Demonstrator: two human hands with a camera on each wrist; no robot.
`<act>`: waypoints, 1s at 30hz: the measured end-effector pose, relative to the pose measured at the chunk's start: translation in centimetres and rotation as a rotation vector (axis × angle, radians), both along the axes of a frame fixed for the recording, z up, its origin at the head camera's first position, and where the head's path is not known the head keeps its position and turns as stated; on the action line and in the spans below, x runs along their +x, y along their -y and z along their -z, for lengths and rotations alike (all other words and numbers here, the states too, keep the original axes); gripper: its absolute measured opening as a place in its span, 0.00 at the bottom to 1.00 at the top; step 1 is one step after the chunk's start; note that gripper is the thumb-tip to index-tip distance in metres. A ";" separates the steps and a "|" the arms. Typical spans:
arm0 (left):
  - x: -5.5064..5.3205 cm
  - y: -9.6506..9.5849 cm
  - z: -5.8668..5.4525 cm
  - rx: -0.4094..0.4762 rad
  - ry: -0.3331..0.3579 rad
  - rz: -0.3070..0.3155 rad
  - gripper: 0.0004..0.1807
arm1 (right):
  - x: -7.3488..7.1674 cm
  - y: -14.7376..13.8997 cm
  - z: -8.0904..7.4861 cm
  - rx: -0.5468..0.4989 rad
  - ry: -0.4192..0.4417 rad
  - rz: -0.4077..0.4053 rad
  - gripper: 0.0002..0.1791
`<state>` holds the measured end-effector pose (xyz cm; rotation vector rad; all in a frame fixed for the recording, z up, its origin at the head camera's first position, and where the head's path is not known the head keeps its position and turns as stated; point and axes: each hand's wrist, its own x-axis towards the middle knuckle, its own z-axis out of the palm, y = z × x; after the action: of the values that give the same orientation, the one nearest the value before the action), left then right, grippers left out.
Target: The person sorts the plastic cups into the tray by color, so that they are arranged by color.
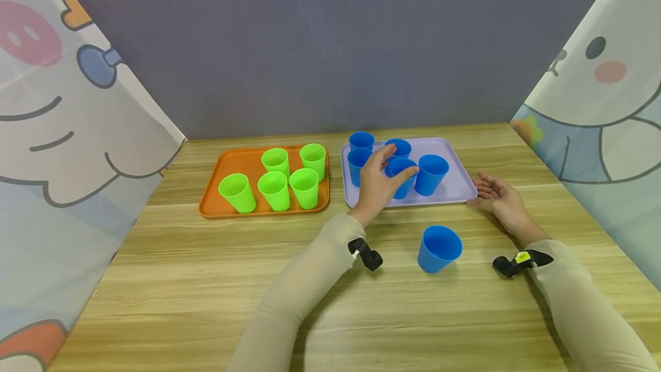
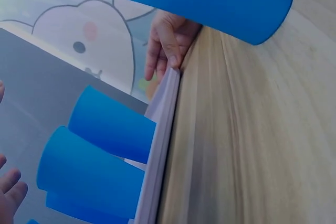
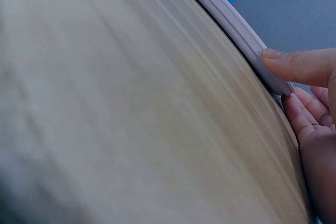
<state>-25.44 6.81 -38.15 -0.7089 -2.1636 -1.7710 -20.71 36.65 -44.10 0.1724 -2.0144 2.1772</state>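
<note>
My left hand point(image 1: 381, 182), thumb and fingers spread, is over the lavender tray point(image 1: 457, 185), close to a blue cup point(image 1: 401, 183) at its near side. In the left wrist view, its fingertips point(image 2: 13, 187) at the left edge appear apart from the cups. Several blue cups stand upright on this tray, one of them point(image 1: 431, 175) just right of the hand. My right hand point(image 1: 503, 205) holds the tray's near right corner, the thumb point(image 3: 294, 65) against the rim and the fingers point(image 3: 302, 114) around the corner. Another blue cup point(image 1: 438, 250) stands on the table in front of the tray.
To the left, an orange tray point(image 1: 212, 200) carries several bright green cups point(image 1: 275, 188). Both trays lie on a wood-grain table point(image 1: 206, 291). A grey panel point(image 1: 310, 45) rises behind, with cartoon-printed sheets point(image 1: 594, 102) at both sides.
</note>
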 end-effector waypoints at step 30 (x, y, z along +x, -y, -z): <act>3.9 1.7 0.1 0.085 0.171 0.612 0.35 | 0.0 0.1 -0.1 0.017 0.007 -0.004 0.40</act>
<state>-21.57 5.07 -38.22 -1.3516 -2.0956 -2.2656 -20.74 36.52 -44.00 0.1718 -2.0385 2.1670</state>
